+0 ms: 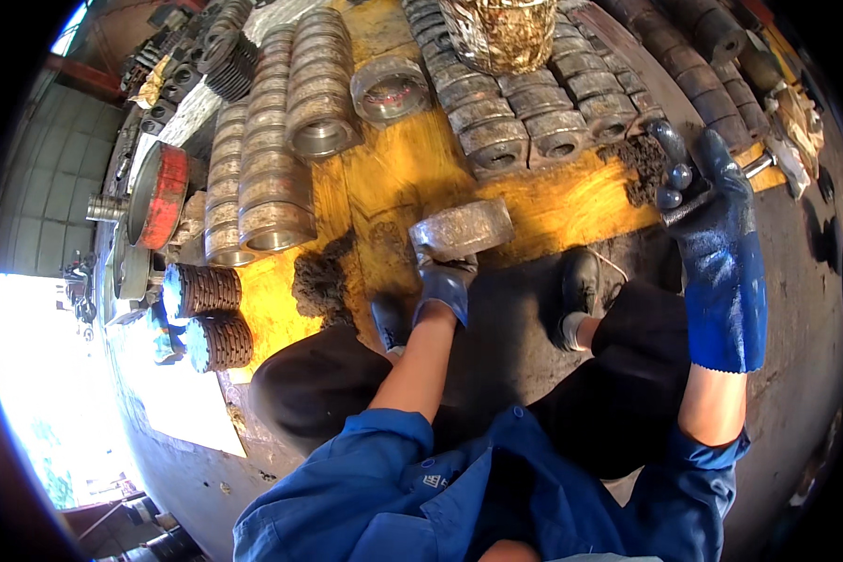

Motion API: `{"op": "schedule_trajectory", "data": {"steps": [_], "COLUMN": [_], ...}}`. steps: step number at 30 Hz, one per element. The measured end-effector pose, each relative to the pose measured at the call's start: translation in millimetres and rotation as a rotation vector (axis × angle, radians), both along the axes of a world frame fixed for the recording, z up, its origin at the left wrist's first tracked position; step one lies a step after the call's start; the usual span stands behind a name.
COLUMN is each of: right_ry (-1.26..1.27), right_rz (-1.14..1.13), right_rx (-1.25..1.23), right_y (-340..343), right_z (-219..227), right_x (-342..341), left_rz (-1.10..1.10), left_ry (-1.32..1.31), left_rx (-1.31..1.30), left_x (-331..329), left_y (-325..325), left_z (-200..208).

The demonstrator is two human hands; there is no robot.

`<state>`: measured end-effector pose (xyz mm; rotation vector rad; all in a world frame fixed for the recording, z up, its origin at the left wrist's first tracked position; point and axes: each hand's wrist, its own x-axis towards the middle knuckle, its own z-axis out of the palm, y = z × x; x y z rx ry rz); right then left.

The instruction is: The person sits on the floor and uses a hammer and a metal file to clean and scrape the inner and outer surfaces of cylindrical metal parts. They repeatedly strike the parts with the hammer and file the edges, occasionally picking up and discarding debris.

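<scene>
My left hand (443, 279), in a blue glove, grips a thick, worn metal ring (463, 230) from below, near the edge of the yellow board. My right hand (718, 229), in a long blue rubber glove, is raised at the right with its fingers curled round a dark, straight-edged thing (688, 206). A shiny metal rod (759, 166) sticks out beside that hand; whether it belongs to the held thing I cannot tell. Dark, greasy shavings (642, 167) lie just left of the right hand.
Rows of metal rings (276, 208) and hollow blocks (557, 140) cover the yellow board (384, 178). A grimy bucket (501, 33) stands at the far side. One wide ring (391, 91) sits apart. At left are a red-banded wheel (159, 197), stacked toothed discs (217, 342) and a dark clump (320, 281).
</scene>
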<state>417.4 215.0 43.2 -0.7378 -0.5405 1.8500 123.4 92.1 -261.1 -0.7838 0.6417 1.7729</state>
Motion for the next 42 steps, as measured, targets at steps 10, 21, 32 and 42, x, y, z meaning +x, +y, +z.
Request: {"op": "schedule_trajectory", "data": {"steps": [10, 21, 32, 42], "right_ry": [-0.132, -0.378, -0.551, -0.958], "right_rz": [-0.014, 0.243, 0.640, 0.611], "right_rx": [-0.124, 0.085, 0.275, 0.970], "right_y": [-6, 0, 29, 41], "right_z": [-3, -26, -194, -307], "right_x": [-4, -40, -95, -268], "left_rz": [-0.078, -0.015, 0.246, 0.084], "left_ry": [0.061, 0.009, -0.106, -0.004], "left_rx": [-0.010, -0.237, -0.148, -0.421], "left_x": [-73, -60, -54, -57], "left_y": [22, 23, 21, 17], "left_z": [-14, -28, -22, -15]}}
